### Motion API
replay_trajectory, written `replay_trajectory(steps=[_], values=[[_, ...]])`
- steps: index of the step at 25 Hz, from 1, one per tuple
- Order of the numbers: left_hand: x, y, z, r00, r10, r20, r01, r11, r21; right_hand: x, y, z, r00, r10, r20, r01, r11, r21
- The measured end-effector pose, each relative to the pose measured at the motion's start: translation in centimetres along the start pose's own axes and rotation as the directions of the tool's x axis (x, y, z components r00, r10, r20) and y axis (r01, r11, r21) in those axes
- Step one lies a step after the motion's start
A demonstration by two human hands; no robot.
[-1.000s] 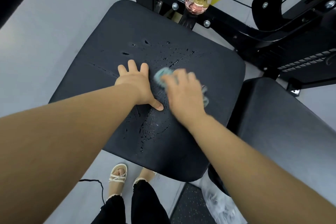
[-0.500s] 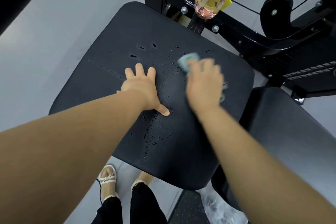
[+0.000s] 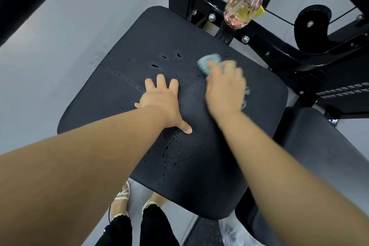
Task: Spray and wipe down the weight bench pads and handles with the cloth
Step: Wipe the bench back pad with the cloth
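While the left hand (image 3: 159, 104), fingers (image 3: 161, 82) spread flat, braces the bench pad (image 3: 249, 146) mid-surface, the right hand (image 3: 224, 90) presses the cloth (image 3: 209, 61) near its far edge, over spray droplets (image 3: 173, 158); blur hides whether those fingers curl.
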State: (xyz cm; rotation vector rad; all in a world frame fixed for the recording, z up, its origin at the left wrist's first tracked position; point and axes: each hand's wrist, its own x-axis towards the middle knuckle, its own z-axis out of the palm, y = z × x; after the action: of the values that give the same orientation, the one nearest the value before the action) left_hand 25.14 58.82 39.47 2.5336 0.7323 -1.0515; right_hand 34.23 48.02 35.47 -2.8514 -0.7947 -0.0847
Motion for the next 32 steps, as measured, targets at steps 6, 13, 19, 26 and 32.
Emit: replay_trajectory(steps=[6, 13, 19, 26, 32], values=[[-0.1, -0.1, 0.1, 1.000, 0.011, -0.014, -0.011, 1.000, 0.001, 1.5, 4.0, -1.0, 0.908, -0.418, 0.032, 0.419, 0.907, -0.043], [-0.2, -0.3, 0.1, 1.000, 0.017, -0.013, -0.017, 0.999, -0.032, 0.9, -2.1, 0.6, 0.997, 0.074, 0.032, -0.073, 0.997, -0.038], [0.5, -5.9, -1.7, 0.987, 0.098, -0.123, -0.121, 0.974, -0.190, 0.3, 1.2, -0.4, 0.918, -0.397, 0.013, 0.398, 0.916, -0.046], [3.0, -14.7, -1.4, 0.991, -0.118, 0.068, 0.126, 0.984, -0.126, 2.6, -7.4, 2.3, 0.989, 0.150, -0.001, -0.150, 0.988, -0.040], [3.1, -13.8, -2.1, 0.990, -0.135, 0.049, 0.138, 0.988, -0.069, 1.2, -6.8, 2.0, 0.835, -0.541, 0.099, 0.546, 0.837, -0.033]])
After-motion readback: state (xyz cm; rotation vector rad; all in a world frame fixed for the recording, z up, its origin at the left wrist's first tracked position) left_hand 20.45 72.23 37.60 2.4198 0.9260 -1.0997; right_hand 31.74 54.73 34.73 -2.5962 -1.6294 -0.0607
